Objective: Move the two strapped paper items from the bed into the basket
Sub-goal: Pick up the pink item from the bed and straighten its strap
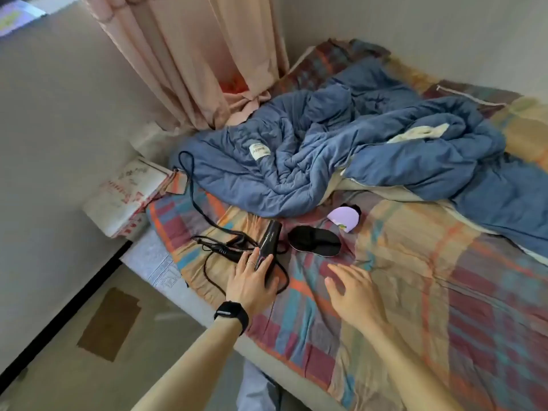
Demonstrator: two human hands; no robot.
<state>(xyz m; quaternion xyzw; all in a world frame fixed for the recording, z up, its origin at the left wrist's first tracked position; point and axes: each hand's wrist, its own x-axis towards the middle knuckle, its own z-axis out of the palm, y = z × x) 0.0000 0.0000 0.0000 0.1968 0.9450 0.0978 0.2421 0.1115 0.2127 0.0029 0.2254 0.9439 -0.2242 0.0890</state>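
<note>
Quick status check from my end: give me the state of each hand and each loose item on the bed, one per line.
Left hand: resting on the black hair dryer, not closed around it.
Right hand: open, fingers spread, holding nothing.
Black hair dryer: lying flat, cord loose.
Black eye mask: lying flat, untouched.
Lilac eye mask: lying beside the quilt, untouched.
Blue quilt: crumpled.
Basket: not in view.

- Soft daylight filters through the peach curtain (189,54), leaving the room evenly lit
- Shadows faint, no glare
- Right hand (353,289) smeared by motion blur
- Wide-angle lens bends walls at edges
</note>
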